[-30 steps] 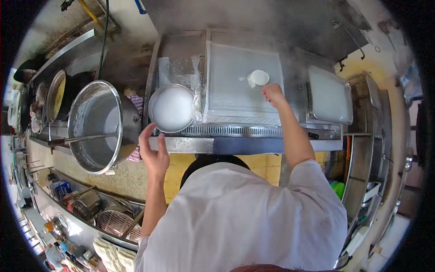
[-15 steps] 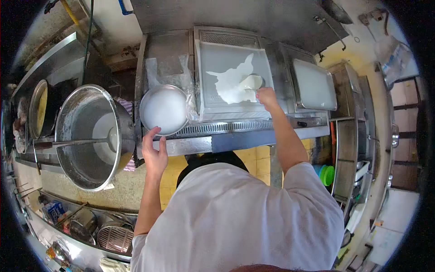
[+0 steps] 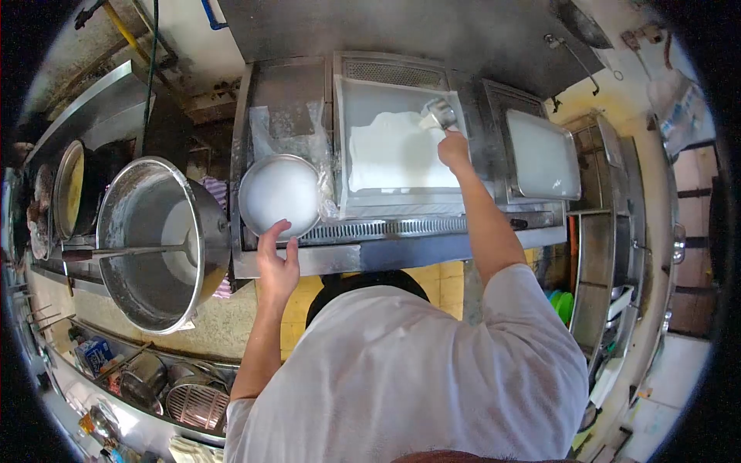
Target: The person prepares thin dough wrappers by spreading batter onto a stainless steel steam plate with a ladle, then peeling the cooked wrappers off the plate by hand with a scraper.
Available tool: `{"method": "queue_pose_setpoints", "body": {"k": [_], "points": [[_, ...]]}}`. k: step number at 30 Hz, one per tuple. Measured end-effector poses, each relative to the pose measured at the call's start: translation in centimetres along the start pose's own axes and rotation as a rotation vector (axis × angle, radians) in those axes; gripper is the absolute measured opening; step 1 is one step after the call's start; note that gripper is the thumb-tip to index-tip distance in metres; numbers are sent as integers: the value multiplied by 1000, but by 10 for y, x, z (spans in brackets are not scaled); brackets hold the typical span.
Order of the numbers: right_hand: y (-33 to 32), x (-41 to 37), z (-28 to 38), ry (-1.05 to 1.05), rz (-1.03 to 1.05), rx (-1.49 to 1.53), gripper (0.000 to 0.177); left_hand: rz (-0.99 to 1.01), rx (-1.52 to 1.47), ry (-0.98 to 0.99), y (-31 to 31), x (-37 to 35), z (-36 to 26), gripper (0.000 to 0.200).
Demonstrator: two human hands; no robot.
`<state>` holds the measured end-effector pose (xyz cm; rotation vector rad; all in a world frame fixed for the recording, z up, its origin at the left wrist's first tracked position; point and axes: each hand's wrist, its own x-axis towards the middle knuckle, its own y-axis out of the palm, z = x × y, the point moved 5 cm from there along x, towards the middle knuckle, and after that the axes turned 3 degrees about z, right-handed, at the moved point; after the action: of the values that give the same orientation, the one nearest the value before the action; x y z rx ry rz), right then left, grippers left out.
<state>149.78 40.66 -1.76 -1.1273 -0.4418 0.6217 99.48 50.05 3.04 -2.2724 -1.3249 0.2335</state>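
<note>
My right hand (image 3: pixel 453 150) is closed around the handle of a small metal ladle (image 3: pixel 442 113), tipped above the far right part of a cloth-lined steaming tray (image 3: pixel 421 202). White liquid batter (image 3: pixel 390 154) covers much of the pale cloth, and some runs at the ladle's lip. To the left stands a round metal bowl (image 3: pixel 245 193) of white liquid. My left hand (image 3: pixel 278 258) is at the bowl's near rim, fingertips over the edge and thumb apart; whether it bears on the rim is hard to tell.
A large metal pot (image 3: pixel 154 287) with a long-handled paddle (image 3: pixel 143 251) stands at left. Clear plastic sheeting (image 3: pixel 312 127) lies behind the bowl. At right is another metal tray (image 3: pixel 543 154) with a whitish surface. The steel counter edge (image 3: pixel 401 257) runs before me.
The ladle has moved up and been turned over toward the far right of the cloth. The batter has spread from a ragged patch into a broad sheet. My left hand stays at the bowl.
</note>
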Motion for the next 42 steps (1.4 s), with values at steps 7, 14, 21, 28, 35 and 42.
{"method": "queue_pose_setpoints", "body": {"k": [7, 14, 21, 28, 35, 42], "points": [[-21, 11, 18, -174, -146, -35, 50, 102, 20, 137, 89, 44, -47, 34], [-63, -35, 5, -232, -265, 194, 59, 449, 601, 221, 242, 84, -46, 68], [-72, -101, -37, -152, -194, 448, 60, 512, 933, 66, 302, 166, -33, 87], [-77, -135, -54, -184, -57, 509, 60, 376, 949, 33, 326, 248, -34, 91], [-73, -118, -70, -227, 58, 552, 62, 195, 847, 14, 292, 212, -48, 83], [-64, -84, -63, -423, 63, 455, 65, -172, 662, -264, 167, 154, 48, 54]]}}
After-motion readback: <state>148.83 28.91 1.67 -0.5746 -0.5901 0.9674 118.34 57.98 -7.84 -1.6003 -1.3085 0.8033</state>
